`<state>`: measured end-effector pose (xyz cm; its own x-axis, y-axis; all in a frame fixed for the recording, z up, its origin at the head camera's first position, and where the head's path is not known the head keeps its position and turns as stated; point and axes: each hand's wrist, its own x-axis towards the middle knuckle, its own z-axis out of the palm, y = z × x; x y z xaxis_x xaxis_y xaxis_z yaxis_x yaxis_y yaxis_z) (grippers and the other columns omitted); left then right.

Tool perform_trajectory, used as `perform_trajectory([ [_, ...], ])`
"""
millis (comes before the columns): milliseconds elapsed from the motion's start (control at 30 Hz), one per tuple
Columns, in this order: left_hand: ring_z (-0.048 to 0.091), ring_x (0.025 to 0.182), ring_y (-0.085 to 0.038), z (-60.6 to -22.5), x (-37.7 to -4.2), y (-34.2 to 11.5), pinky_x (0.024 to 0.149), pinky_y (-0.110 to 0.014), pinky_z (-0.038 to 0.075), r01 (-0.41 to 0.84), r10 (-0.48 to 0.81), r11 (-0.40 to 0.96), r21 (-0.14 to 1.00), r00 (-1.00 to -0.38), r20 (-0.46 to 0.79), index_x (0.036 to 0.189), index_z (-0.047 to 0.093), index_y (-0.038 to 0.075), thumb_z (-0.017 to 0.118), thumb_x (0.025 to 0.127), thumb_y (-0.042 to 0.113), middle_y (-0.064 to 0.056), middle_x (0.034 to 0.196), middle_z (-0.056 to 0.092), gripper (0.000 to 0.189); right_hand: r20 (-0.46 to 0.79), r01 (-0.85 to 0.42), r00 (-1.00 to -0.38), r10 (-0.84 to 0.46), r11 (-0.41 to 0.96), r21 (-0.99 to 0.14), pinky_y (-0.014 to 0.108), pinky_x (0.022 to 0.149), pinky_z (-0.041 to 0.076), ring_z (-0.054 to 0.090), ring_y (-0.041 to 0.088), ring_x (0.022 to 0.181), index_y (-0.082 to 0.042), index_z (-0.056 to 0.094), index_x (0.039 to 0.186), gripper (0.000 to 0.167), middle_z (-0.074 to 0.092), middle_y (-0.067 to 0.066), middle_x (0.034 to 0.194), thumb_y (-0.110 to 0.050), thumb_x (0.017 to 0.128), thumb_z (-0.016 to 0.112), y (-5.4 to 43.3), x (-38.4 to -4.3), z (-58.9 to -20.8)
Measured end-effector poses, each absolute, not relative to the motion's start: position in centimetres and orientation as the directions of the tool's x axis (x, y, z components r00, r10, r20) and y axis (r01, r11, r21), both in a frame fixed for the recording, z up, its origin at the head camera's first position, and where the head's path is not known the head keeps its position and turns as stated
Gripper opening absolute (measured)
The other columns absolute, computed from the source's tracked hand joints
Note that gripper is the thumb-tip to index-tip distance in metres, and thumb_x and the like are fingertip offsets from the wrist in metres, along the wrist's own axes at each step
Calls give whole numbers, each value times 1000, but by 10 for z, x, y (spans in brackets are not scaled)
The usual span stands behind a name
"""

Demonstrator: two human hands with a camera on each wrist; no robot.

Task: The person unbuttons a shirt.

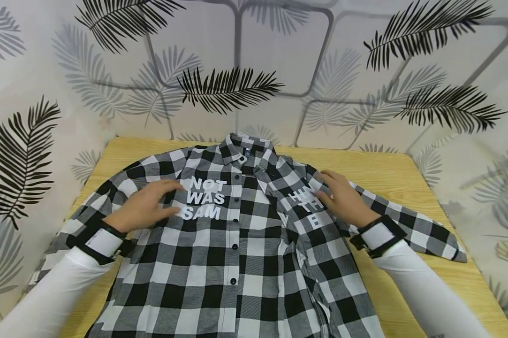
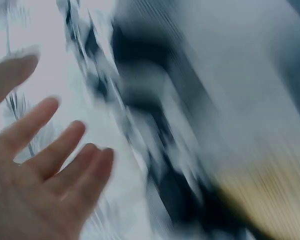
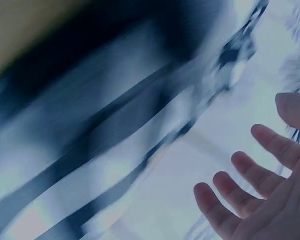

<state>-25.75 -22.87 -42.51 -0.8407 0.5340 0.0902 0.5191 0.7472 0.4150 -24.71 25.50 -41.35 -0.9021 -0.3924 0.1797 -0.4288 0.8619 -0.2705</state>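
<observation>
A black-and-white checked shirt (image 1: pixel 211 263) lies front up on the table, collar (image 1: pixel 247 152) at the far side and button placket down the middle. White lettering (image 1: pixel 203 199) marks its left chest; more lettering (image 1: pixel 306 204) at the right is distorted by folds. My left hand (image 1: pixel 146 206) is over the left chest, fingertips beside the letters, thumb and fingers spread. Over the right shoulder area is my right hand (image 1: pixel 346 202), its fingers loosely extended. In the wrist views, the left palm (image 2: pixel 35 195) and the right palm (image 3: pixel 280 210) hold nothing; the shirt is blurred.
The wooden table (image 1: pixel 363 164) stands against a wall (image 1: pixel 279 47) papered with leaf prints. One sleeve (image 1: pixel 422 230) stretches toward the table's right edge; the other sleeve (image 1: pixel 97 202) runs down the left side, partly behind my left arm. The shirt's right panel has lengthwise folds.
</observation>
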Motion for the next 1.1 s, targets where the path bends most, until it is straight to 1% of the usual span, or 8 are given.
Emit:
perform_trajectory([
  [100, 28, 125, -35, -433, -252, -200, 95, -51, 30, 587, 659, 688, 427, -751, -31, 131, 43, 14, 66, 79, 37, -16, 137, 32, 61, 164, -495, -869, -467, 837, -234, 47, 97, 28, 32, 33, 121, -9, 41, 131, 45, 35, 15, 135, -19, 89, 56, 213, -268, -411],
  [300, 30, 123, -36, -445, -240, -173, 94, -51, 31, 602, 702, 684, 412, -697, -147, 130, 46, 16, 65, 78, 41, -19, 138, 30, 60, 85, -516, -857, -509, 843, -152, 47, 95, 31, 33, 34, 121, -18, 38, 135, 48, 31, 15, 137, -16, 90, 54, 161, -306, -411],
  [500, 32, 122, -35, -442, -231, -160, 94, -49, 31, 626, 705, 686, 372, -699, -124, 129, 47, 16, 64, 79, 40, -19, 137, 32, 57, 7, -444, -896, -445, 894, 57, 47, 86, 39, 37, 33, 117, -22, 45, 131, 45, 34, 13, 134, -16, 88, 57, 138, -334, -421],
  [633, 49, 105, -16, -437, -214, -133, 86, -34, 41, 660, 736, 610, 438, -677, -4, 124, 51, 17, 58, 85, 36, -3, 120, 50, 44, -11, -440, -896, -443, 886, 145, 45, 88, 38, 38, 30, 115, -20, 58, 118, 30, 40, 11, 128, -11, 90, 54, 131, -343, -428],
  [767, 52, 73, 0, -425, -181, -84, 63, -19, 45, 684, 855, 391, 615, -518, 32, 129, 44, 23, 55, 88, 33, 11, 96, 54, 43, 14, -476, -873, -487, 860, 183, 41, 85, 38, 44, 27, 103, -16, 67, 101, 19, 49, 9, 113, -8, 88, 56, 123, -349, -425],
  [900, 49, 61, 5, -423, -151, -35, 52, -14, 41, 661, 953, 236, 712, -302, -34, 136, 30, 30, 53, 89, 35, 17, 88, 53, 52, 21, -488, -867, -497, 858, 159, 38, 81, 40, 45, 24, 93, -15, 69, 94, 14, 52, 6, 103, -8, 84, 61, 117, -353, -419],
  [1000, 49, 61, 5, -428, -140, -9, 49, -14, 40, 695, 966, 234, 680, -245, -82, 137, 26, 33, 53, 88, 37, 18, 85, 52, 56, 11, -482, -873, -487, 867, 128, 37, 78, 41, 45, 23, 92, -14, 69, 93, 12, 53, 5, 101, -10, 84, 62, 115, -355, -416],
  [1100, 51, 72, 3, -434, -137, 7, 53, -15, 41, 719, 960, 273, 639, -244, -137, 138, 27, 31, 53, 88, 38, 14, 94, 53, 57, 10, -480, -875, -483, 871, 105, 37, 78, 43, 46, 23, 92, -14, 69, 92, 11, 54, 5, 100, -13, 84, 62, 115, -356, -414],
])
